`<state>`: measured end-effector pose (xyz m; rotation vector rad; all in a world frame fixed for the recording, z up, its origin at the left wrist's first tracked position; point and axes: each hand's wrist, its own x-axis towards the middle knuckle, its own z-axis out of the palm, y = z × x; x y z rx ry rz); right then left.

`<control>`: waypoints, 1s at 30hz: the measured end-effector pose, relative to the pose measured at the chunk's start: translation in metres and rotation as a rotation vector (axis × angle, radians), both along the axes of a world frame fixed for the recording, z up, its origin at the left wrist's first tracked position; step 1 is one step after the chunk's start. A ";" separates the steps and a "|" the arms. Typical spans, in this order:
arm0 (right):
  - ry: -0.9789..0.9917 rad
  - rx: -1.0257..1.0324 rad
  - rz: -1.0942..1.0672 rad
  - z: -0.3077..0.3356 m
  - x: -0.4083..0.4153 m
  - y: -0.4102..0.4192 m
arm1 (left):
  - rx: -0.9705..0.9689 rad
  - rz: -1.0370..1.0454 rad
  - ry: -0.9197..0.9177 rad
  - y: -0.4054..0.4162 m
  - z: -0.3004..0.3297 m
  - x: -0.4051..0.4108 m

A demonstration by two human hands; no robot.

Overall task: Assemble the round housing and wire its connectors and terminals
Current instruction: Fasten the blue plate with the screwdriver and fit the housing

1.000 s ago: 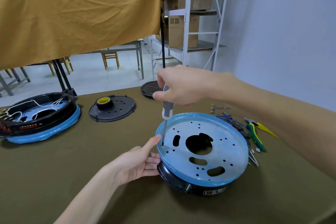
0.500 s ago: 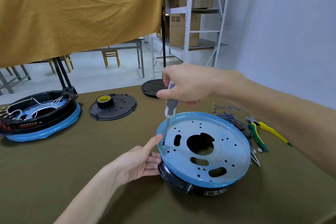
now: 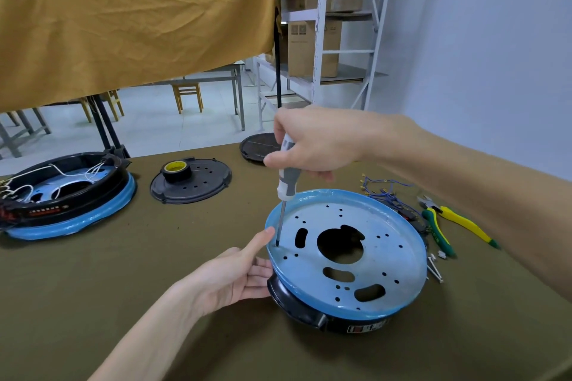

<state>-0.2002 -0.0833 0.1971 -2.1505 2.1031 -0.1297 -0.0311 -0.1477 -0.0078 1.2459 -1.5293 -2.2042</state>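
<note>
A round housing (image 3: pixel 387 257) lies in front of me, a blue-filmed metal plate with holes on top of a black base. My right hand (image 3: pixel 318 141) grips a grey-handled screwdriver (image 3: pixel 286 178), held nearly upright. Its tip rests in a hole near the plate's left rim. My left hand (image 3: pixel 235 278) presses against the housing's left side, fingers under the rim and thumb on the edge beside the screwdriver tip. A bundle of blue wires with terminals (image 3: pixel 383 187) lies behind the housing.
A second housing with white wires (image 3: pixel 66 192) sits at the far left. A black round cover (image 3: pixel 192 182) carries a yellow-cored tape roll (image 3: pixel 175 168). Another black cover (image 3: pixel 258 148) is at the back edge. Green-yellow pliers (image 3: pixel 445 226) and loose screws (image 3: pixel 435 267) lie right.
My right hand has shifted slightly with the screwdriver, whose tip stays in the same hole. My left hand holds the same spot.
</note>
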 end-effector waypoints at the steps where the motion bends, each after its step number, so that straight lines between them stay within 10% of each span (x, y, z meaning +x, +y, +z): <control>1: -0.006 0.005 0.002 -0.001 0.000 -0.001 | 0.002 -0.001 0.002 0.000 0.000 0.000; 30: -0.030 -0.018 -0.018 -0.002 -0.001 0.001 | 0.021 -0.034 -0.003 -0.003 -0.001 0.004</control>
